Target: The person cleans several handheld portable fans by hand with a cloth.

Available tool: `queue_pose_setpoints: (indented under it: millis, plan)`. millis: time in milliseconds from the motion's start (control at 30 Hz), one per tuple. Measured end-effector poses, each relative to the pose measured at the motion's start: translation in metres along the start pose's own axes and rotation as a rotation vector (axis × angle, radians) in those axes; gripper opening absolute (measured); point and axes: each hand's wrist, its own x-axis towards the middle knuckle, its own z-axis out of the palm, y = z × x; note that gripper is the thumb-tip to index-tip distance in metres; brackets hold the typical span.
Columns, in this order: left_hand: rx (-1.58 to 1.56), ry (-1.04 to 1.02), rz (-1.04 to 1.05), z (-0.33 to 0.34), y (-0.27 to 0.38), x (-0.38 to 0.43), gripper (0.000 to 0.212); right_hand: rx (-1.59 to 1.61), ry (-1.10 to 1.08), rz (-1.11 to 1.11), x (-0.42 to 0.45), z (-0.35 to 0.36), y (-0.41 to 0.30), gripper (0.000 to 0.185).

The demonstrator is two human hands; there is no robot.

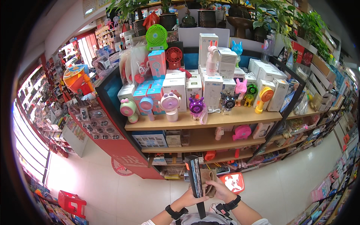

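Observation:
My left hand (pixel 189 199) grips a long, narrow black box (pixel 194 180), seen nearly edge-on and held upright before my body. Its printed side is glossy, and a small orange sticker marks the top end. In my right hand (pixel 220 190) is a folded brown cloth (pixel 207 175), pinched between thumb and fingers. The cloth lies close beside the box; whether they touch is hard to tell. Beyond my hands stands a wooden shelf unit (pixel 225 121) with small handheld fans on its top board, among them a purple one (pixel 197 105) and a white-lilac one (pixel 170 102).
A red stool (pixel 234 182) stands just past my right hand, and another red stool (pixel 71 202) is at the lower left. White fan boxes (pixel 174 87) fill the shelf behind the fans. Potted plants (pixel 206 18) line the top. Packed shelves (pixel 329 185) run along the right.

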Motion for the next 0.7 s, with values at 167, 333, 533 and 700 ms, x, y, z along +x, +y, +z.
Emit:
queue_pose_setpoints:
  millis: [167,333,533,700]
  plan:
    - [-0.053,0.172,-0.075,-0.011,0.004,-0.006,0.017,0.055,0.113,-0.041,-0.003,-0.020,-0.002,0.038]
    - [0.283,0.475,-0.172,-0.028,0.010,-0.007,0.026,0.128,0.239,-0.155,-0.018,-0.004,-0.033,0.042]
    - [0.595,0.566,0.037,-0.025,0.020,-0.010,0.038,0.223,0.193,-0.280,-0.018,0.011,-0.041,0.042]
    - [0.738,0.499,0.316,-0.016,0.019,-0.003,0.047,0.192,0.133,-0.070,-0.020,0.017,-0.022,0.036]
